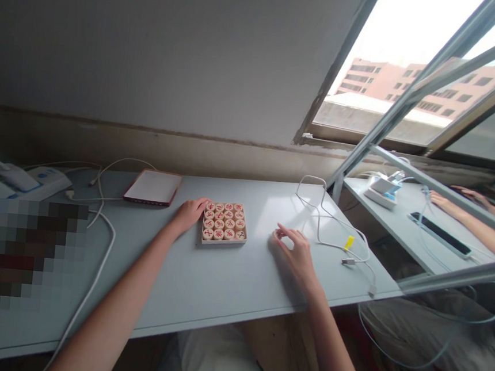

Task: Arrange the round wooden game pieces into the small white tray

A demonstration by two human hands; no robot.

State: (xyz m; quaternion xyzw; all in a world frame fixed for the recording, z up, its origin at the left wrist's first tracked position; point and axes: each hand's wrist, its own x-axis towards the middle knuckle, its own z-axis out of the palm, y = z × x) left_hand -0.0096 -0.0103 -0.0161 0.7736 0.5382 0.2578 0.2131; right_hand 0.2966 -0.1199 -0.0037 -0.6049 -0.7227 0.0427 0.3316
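Note:
A shallow white box (223, 242) filled with several round wooden chess pieces marked in red lies on the pale table (204, 285). My left hand (189, 213) rests against the box's left edge, fingers curled on its rim. My right hand (296, 254) hovers on the table to the right of the box, fingertips pinched near a small round piece (277, 234) that I can barely make out.
A white-and-red lid or tablet (152, 187) lies behind the box. White cables (334, 228) trail across the table's right side; more cables and white devices (22, 180) sit at left. Another person's arms (474, 220) rest on a neighbouring table by the window.

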